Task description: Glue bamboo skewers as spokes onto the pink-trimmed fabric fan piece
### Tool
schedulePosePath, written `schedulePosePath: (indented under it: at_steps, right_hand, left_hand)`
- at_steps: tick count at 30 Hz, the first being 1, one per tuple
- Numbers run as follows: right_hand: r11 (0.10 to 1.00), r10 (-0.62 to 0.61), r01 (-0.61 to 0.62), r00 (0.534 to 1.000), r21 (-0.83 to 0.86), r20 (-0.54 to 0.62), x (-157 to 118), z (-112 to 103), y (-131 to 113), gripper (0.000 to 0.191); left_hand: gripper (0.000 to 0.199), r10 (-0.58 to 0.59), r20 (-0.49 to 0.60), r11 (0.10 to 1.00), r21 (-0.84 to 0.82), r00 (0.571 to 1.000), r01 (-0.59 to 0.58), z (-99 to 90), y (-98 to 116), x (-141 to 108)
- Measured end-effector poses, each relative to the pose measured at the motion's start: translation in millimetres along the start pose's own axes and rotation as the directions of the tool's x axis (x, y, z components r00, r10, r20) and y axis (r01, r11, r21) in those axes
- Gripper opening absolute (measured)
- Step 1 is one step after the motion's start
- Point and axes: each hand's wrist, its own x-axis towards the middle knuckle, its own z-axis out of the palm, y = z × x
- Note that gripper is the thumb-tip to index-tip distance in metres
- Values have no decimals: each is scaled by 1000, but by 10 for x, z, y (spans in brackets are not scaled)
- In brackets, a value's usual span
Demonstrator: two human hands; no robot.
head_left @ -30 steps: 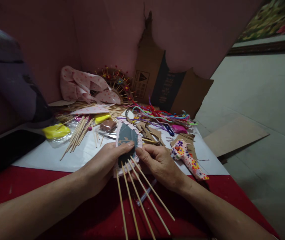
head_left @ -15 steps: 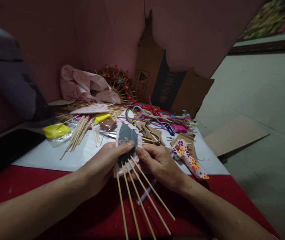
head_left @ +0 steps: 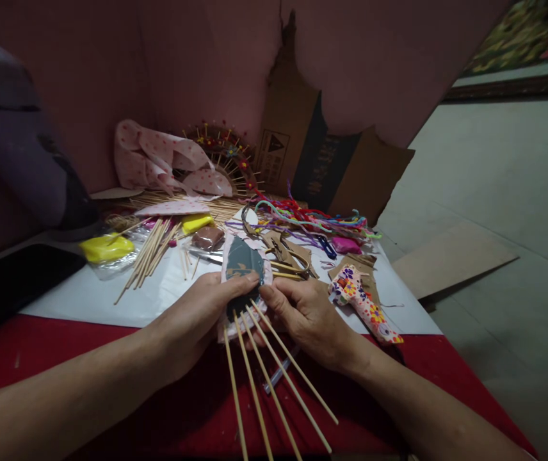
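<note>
A dark-faced cardboard piece (head_left: 244,253) edged with pale pink cloth is held between both hands above the table's front. Several wooden skewers (head_left: 281,400) fan out from its lower end toward me. My left hand (head_left: 194,317) grips its left side, thumb lying across the dark face. On the right edge, near the skewer ends, my right hand (head_left: 310,317) pinches with thumb and fingers. Fingertips behind the piece are mostly hidden. Beyond it lie scissors (head_left: 306,264), partly covered. A clear stick (head_left: 278,372) rests on the red cloth below.
Loose skewers (head_left: 146,259), yellow clay (head_left: 105,248) and tangled pipe cleaners (head_left: 312,216) lie on the white sheet (head_left: 101,304). Torn cardboard (head_left: 338,169) leans on the wall. A flowered cloth shape (head_left: 367,307) sits right, a black flat object (head_left: 19,288) left.
The view has shifted very slightly. Both hands keep the same hold on the cardboard piece, and the skewers stay in nearly the same position.
</note>
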Motion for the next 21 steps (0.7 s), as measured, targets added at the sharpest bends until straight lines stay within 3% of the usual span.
schedulePosePath:
  at_steps: [12, 21]
  right_hand:
    - [980, -49, 61, 997, -191, 64, -22, -7, 25, 36]
    - [998, 17, -16, 1000, -63, 24, -3, -6, -11, 37]
  left_hand:
    - [22, -19, -13, 1000, 14, 1000, 20, 15, 1, -30]
    - [25, -8, 20, 1000, -14, 1000, 8, -3, -6, -17]
